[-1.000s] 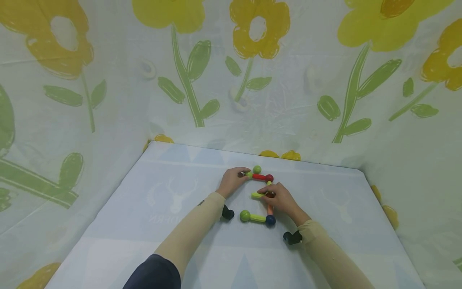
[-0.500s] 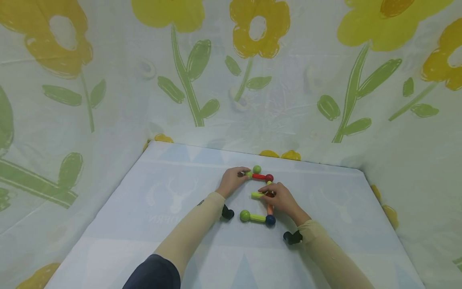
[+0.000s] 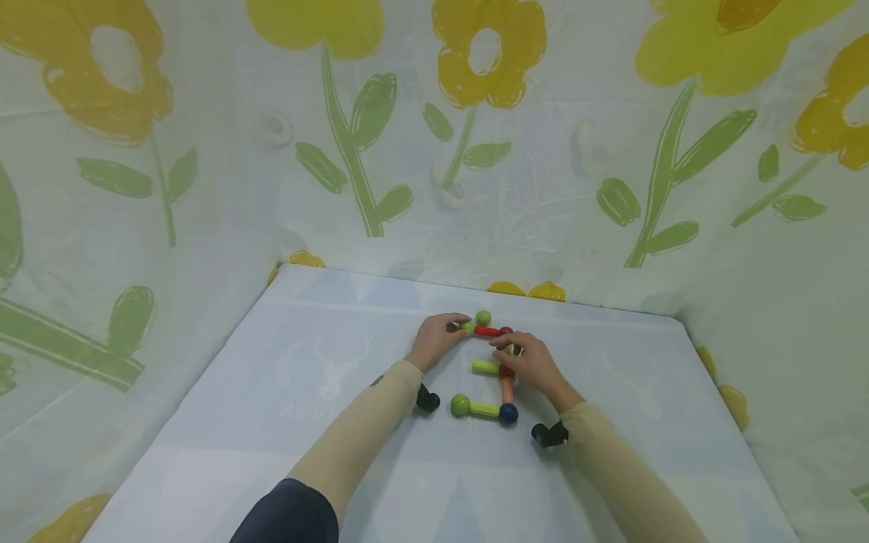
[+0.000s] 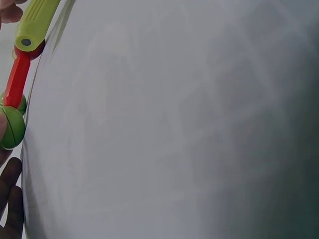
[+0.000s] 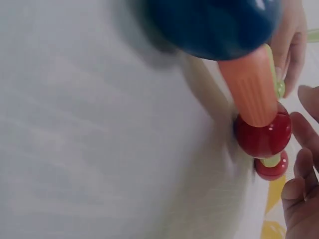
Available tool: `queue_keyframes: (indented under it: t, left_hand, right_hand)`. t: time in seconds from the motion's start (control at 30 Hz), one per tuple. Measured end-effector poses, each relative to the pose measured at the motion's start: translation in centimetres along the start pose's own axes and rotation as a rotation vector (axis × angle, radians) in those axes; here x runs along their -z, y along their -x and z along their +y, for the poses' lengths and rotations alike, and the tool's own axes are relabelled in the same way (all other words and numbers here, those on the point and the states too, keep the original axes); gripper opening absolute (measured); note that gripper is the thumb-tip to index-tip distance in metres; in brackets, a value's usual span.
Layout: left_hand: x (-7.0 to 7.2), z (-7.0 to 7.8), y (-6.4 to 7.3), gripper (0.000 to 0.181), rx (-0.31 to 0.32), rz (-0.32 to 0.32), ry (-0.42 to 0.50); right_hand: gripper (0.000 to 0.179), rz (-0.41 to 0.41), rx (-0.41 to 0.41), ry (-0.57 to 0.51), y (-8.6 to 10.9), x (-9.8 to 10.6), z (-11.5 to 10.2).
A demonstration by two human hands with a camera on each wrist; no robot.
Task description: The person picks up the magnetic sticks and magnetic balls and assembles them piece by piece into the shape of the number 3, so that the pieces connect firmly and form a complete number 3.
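Note:
A figure of magnetic-looking rods and balls lies on the table. My left hand (image 3: 437, 337) pinches the green ball (image 3: 468, 327) at the far end, joined to a red rod (image 3: 486, 332) and a red ball (image 3: 505, 330). Relaxed fingers of my right hand (image 3: 536, 369) hover beside the middle red ball (image 5: 261, 137), partly covering that joint in the head view. From it a yellow-green rod (image 3: 484, 367) points left, its end bare. An orange rod (image 5: 249, 89) runs from it to a blue ball (image 3: 508, 413). A nearer yellow-green rod (image 3: 484, 409) ends in another green ball (image 3: 460, 404).
One more green ball (image 3: 483, 317) sits just behind the far red rod. Dark wrist devices (image 3: 428, 399) are strapped on both arms. The white table (image 3: 224, 437) meets a flower-print curtain (image 3: 529, 211) at the back and sides.
My right hand has let go of the middle yellow-green rod and shifted slightly up and away, toward the far red ball. The left hand has kept its place on the green ball.

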State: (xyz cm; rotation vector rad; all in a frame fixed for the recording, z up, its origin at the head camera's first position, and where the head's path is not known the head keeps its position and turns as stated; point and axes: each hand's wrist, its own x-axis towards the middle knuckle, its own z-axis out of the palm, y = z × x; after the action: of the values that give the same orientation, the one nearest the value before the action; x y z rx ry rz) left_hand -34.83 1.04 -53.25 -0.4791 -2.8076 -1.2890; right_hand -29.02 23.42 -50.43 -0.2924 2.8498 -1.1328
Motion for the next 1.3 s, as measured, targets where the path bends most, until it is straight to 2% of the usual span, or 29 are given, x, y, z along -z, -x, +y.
queue_keyframes:
  t: [0.3,0.47,0.6,0.9,1.3]
  left_hand:
    - [0.1,0.1,0.1,0.032,-0.020,0.006,0.016]
    - [0.1,-0.1,-0.1,0.032,-0.007,0.003,0.014]
    - [0.0,-0.3,-0.2,0.033,0.004,-0.006,0.014]
    - [-0.2,-0.6,-0.1,0.032,-0.023,0.001,0.022]
    - [0.1,-0.4,-0.1,0.033,-0.033,-0.004,0.000]
  right_hand:
    - [0.022,0.072,-0.004,-0.010,-1.7,0.4,-0.1]
    - [0.024,0.116,0.001,0.014,-3.1,0.6,-0.1]
    - [0.027,0.130,-0.024,0.019,-4.1,0.8,-0.1]
    - [0.036,0.051,-0.072,0.061,-5.4,0.8,-0.5]
    - [0.046,-0.033,-0.077,0.089,-6.8,0.1,-1.1]
